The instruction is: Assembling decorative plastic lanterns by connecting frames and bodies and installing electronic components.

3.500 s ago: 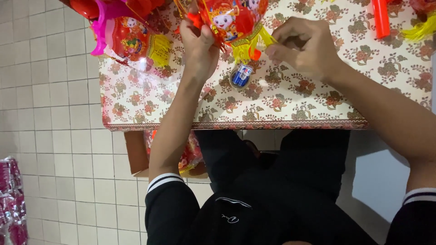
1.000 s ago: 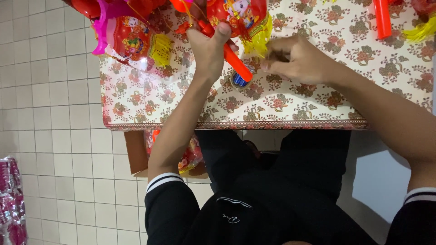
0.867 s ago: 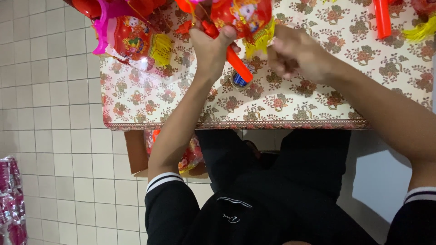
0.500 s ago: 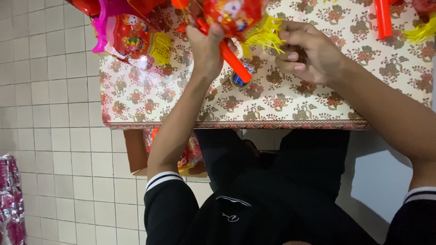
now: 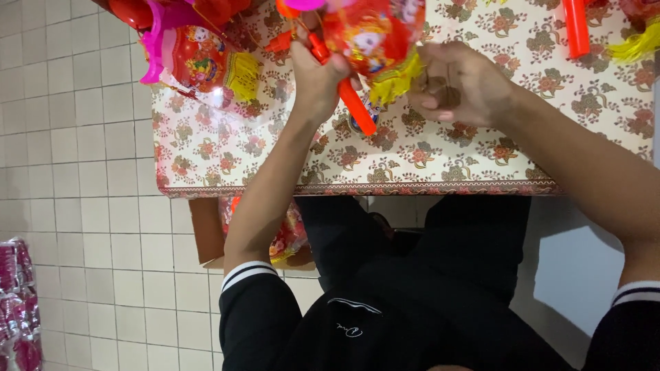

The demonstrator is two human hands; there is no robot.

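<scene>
Two hands work on a red paper lantern over a flowered table.

Left hand (image 5: pixel 317 72) is closed around the lantern's red plastic stick (image 5: pixel 347 96). The lantern (image 5: pixel 375 34), round, glossy, yellow-fringed, sits at 12 o'clock, its top cut off. At 1 o'clock, right hand (image 5: pixel 457 86) curls beside the fringe; its pinch is hidden. The tablecloth (image 5: pixel 440 151) looks smooth.

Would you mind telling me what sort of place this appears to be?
Probably a small home or workshop craft table: a floral-patterned tablecloth, pale square floor tiles, and red-and-yellow paper lanterns with tassels piled around the hands.
</scene>
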